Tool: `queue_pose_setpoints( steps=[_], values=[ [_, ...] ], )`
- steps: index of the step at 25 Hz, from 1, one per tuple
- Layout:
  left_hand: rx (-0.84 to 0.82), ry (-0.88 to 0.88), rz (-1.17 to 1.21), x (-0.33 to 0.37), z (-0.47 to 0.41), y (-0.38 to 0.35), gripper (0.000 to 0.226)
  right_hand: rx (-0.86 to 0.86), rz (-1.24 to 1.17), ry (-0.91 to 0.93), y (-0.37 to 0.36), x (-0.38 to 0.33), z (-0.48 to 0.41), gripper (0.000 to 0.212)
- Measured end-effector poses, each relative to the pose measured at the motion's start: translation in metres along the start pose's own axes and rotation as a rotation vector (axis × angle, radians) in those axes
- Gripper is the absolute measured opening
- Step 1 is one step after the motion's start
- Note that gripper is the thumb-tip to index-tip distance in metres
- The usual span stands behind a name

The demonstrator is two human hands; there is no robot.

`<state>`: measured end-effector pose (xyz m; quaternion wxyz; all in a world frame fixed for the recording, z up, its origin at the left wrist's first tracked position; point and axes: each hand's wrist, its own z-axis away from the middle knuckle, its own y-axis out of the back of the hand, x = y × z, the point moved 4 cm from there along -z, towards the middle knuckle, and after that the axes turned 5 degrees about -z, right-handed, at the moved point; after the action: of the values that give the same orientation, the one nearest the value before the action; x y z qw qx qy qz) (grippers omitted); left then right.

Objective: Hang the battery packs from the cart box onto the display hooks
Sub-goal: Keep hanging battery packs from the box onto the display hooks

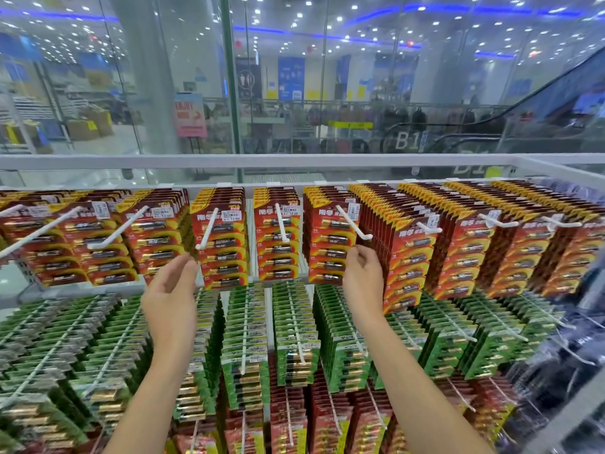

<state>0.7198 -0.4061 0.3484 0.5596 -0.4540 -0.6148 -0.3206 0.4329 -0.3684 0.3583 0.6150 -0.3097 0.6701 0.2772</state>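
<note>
**Stocking the battery wall: top row, both hands raised and holding nothing**

Listing what the head view shows at this moment.

- Left hand [170, 290]: lifted before the top row, fingers loosely straight and spread, tips near the lower edge of the red pack stack just right of it. Nothing held.
- Right hand [363, 276]: raised beside the stack on the sixth hook, fingers loosely bent, thumb and forefinger close together at the stack's outer edge; I see no pack between them. Whether it touches the card I cannot tell.
- Red battery packs [222, 237]: hung in rows along the top rail, price stickers on the front cards.
- Display hooks [206, 229]: white prongs. Those left of centre and at centre carry shorter stacks with much bare prong showing; the stacks further right [409, 250] reach almost to the hook tips.
- Green battery packs [294, 342]: second row down, densely hung. More red packs [288, 417] below.
- Glass partition [294, 93]: behind the rail, with a shop floor and escalator beyond.
- Cart box: not in view; its remaining contents cannot be judged.

Progress, as a judgement: much of the wall is filled, the right-hand top hooks look done, and the centre and left hooks have room left. With both hands free, a fresh pack from the box seems the next need.
</note>
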Motion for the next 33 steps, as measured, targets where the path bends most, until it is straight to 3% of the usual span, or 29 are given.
queue_pose_setpoints(
  steps=[4,10,12,14,19,22,24,26,28,33],
  values=[
    [-0.064,0.097,-0.011,-0.015,0.047,0.013,0.017,-0.06,0.001,-0.007,0.017,0.016,0.048,0.043],
    [-0.343,0.352,0.053,-0.059,0.144,-0.015,0.016,-0.09,-0.033,-0.242,0.099,0.094,0.115,0.027],
    [-0.555,0.499,0.052,-0.084,0.174,-0.046,0.013,0.036,-0.015,-0.292,0.15,0.125,0.127,0.021],
    [-0.733,0.621,0.025,-0.103,0.208,-0.082,0.025,0.146,0.009,-0.355,0.201,0.151,0.142,0.017],
    [-1.044,0.646,-0.092,-0.124,0.327,-0.167,0.035,0.49,-0.01,-0.426,0.343,0.203,0.188,0.032],
    [-1.263,0.743,-0.166,-0.123,0.394,-0.22,0.061,0.676,-0.026,-0.475,0.421,0.208,0.216,0.019],
    [-1.385,0.723,-0.264,-0.132,0.432,-0.248,0.048,0.771,-0.011,-0.521,0.466,0.214,0.229,0.019],
    [-1.381,0.632,-0.311,-0.14,0.468,-0.271,0.021,0.833,0.017,-0.55,0.505,0.218,0.238,0.018],
    [-1.332,0.581,-0.311,-0.152,0.499,-0.288,0.019,0.872,0.015,-0.592,0.534,0.224,0.244,0.012],
    [-1.389,0.575,-0.37,-0.161,0.565,-0.327,0.016,0.891,0.007,-0.697,0.583,0.235,0.245,0.01]
  ],
)
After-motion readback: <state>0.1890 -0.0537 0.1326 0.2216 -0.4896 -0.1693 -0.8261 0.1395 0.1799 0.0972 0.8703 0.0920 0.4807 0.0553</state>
